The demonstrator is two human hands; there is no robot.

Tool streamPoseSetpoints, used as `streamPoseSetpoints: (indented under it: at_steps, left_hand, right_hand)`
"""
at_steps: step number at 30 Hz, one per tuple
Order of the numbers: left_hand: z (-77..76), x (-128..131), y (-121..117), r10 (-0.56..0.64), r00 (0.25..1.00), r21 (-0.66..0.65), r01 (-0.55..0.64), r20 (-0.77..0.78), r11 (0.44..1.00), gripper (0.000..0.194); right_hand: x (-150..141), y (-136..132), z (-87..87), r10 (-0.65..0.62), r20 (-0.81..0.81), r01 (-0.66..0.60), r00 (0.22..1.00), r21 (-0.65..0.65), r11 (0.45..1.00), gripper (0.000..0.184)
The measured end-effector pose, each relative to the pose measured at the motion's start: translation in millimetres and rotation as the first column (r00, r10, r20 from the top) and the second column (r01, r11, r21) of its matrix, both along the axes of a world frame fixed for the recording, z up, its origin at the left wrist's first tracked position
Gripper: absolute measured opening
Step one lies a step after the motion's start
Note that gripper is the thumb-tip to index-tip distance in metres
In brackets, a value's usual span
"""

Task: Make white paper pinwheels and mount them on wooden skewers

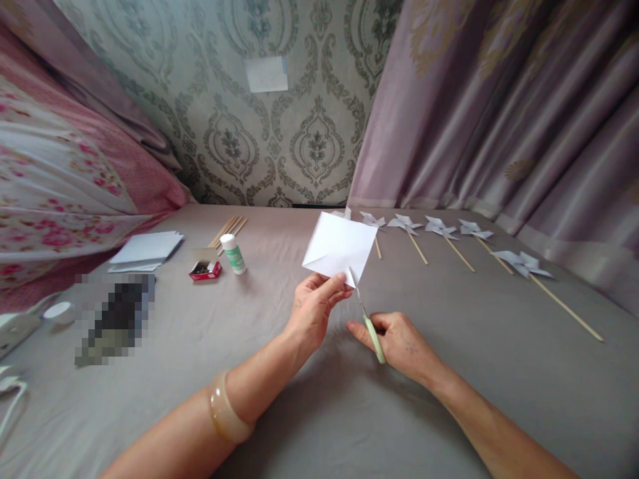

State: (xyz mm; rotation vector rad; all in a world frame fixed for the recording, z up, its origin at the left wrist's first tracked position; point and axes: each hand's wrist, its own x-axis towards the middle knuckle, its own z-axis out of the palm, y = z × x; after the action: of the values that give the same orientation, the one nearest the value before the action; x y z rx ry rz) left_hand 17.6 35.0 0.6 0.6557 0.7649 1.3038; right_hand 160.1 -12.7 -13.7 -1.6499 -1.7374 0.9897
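Near clock centre, holding paper (344,243) with left hand (315,306) pinched closed.
At its five o'clock corner, touching with scissors (369,324), held in curled right hand (404,340). Might nick left thumb (334,285) by snipping too close, or spoil paper by cutting too deep.

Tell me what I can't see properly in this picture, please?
All in the head view:
- The white thing at the back: mostly hidden behind the paper square.
- Part of the scissors' handles: covered by the right hand.
- Writing on the green-and-white tube: too small to read.
- Bits inside the red box: too small and dark.
- The dark thing at left: blurred into blocks.
- The power strip: cut off by the left edge.
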Motion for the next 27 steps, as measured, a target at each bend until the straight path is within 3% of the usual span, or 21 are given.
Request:
streamPoseSetpoints:
  at_steps: [27]
  left_hand:
    - [-1.9,4.1,-9.1,-0.045,0.999,-0.011,0.045,0.008,0.999,0.027]
  right_hand:
    - [-2.8,-1.1,4.9,-0.023,-0.035,0.025,0.999,0.049,0.998,0.052]
